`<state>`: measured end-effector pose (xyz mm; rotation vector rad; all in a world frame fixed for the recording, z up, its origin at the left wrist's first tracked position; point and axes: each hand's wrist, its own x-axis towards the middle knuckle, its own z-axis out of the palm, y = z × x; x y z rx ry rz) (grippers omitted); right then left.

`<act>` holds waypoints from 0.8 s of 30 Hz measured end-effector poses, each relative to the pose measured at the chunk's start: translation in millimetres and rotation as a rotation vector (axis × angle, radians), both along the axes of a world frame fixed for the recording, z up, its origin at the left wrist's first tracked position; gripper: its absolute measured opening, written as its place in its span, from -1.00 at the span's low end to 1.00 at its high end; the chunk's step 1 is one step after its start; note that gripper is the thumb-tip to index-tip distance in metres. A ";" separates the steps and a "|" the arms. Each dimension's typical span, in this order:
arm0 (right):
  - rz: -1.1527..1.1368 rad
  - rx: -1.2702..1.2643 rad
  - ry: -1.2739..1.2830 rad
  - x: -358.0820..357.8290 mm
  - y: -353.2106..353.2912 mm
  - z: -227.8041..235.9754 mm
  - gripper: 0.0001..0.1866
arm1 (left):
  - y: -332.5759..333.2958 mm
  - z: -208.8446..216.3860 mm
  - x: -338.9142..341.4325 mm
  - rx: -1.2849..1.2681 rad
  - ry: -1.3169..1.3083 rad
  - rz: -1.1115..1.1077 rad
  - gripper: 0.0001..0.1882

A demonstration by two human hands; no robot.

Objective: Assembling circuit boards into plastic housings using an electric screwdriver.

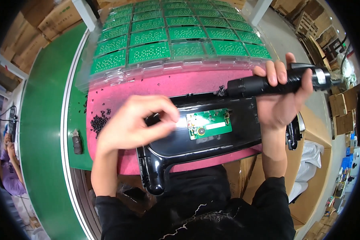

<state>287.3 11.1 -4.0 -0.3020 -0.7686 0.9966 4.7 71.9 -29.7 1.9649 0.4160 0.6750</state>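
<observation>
A green circuit board (209,124) lies on a glossy black plastic housing (240,138) in front of me. Just left of the board is my left hand (142,122), its thumb and fingertips brought together in a pinch; whatever may be between them is too small to make out. My right hand (282,94) grips a black electric screwdriver (264,82) above the housing's right side. The screwdriver lies nearly level, its tip end pointing left, where a few dark screws (221,91) seem to cling or lie.
A pile of small black screws (99,123) sits on the pink mat (120,86), left of my left hand. Clear trays of green boards (148,38) stand behind. A dark stubby object (77,142) rests on the green table. An open carton (320,176) is at right; another person (12,168) is far left.
</observation>
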 end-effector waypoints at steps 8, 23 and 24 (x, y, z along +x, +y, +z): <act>0.137 0.113 -0.018 -34.8 -28.7 13.0 -0.60 | -16.9 -16.7 24.6 -0.315 -0.099 0.066 -0.87; 0.130 0.162 -0.047 -44.4 -34.0 14.2 -0.63 | -16.6 -27.3 26.2 -0.399 -0.299 -0.006 -0.91; 0.131 0.158 -0.055 -44.3 -34.9 14.7 -0.63 | -16.9 -27.4 26.7 -0.397 -0.307 -0.003 -0.91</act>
